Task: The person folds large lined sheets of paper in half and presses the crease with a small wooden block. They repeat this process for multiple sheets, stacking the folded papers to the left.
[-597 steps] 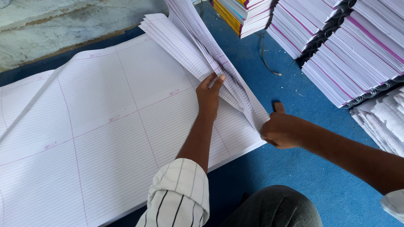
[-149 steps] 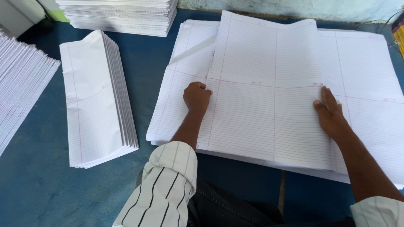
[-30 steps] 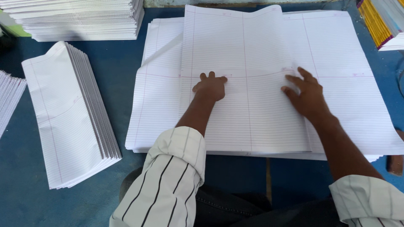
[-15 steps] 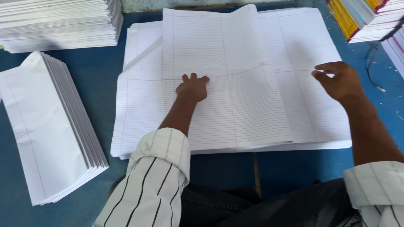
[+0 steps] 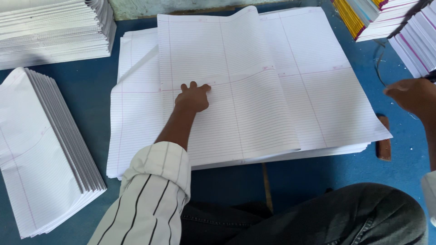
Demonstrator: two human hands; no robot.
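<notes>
l hand [image 5: 193,96] flat, palm down on folded ruled sheet [image 5: 227,86], mid stack. r hand [image 5: 411,95] loosely curled, grip unclear, off stack's r edge over blue mat [image 5: 318,181].

The left hand [image 5: 193,97] presses flat, fingers toward twelve o'clock, on a folded ruled sheet [image 5: 227,90] that tops a broad pile of ruled sheets [image 5: 318,81] on the blue desk [image 5: 318,177]. The right hand [image 5: 413,96] hovers loosely curled at three o'clock, clear of the pile, just above a small brown wooden block [image 5: 383,144]. A stack of folded sheets [image 5: 41,154] lies at eight o'clock, more white stacks [image 5: 50,31] at ten, and bound books with coloured edges [image 5: 386,18] at two.
</notes>
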